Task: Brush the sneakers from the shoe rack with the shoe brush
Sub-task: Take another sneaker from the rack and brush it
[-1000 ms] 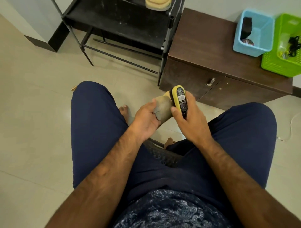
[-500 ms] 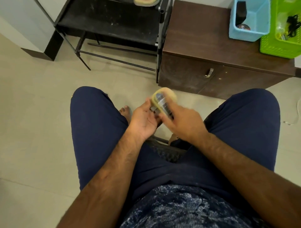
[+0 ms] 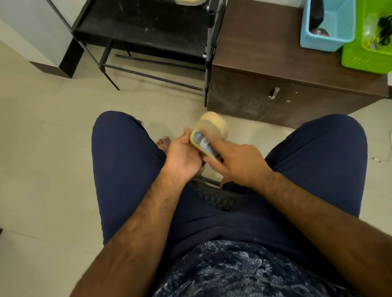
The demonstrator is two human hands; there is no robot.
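Moved: shoe brush was upright 1 s ago, now slanted across sneaker, tip toward left hand.
Count: 2 sneakers, 1 brush, 2 baskets.
Left fingers: curled under sneaker, held between the knees.
Right hand: fingers clamped on brush, index straight along its back.
Second sneaker: on shoe rack.
Baskets: blue basket, green basket, both on cabinet.

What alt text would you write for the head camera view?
A seated person's right hand holds a yellow shoe brush against a beige sneaker gripped in the left hand. A black shoe rack and brown cabinet stand beyond.
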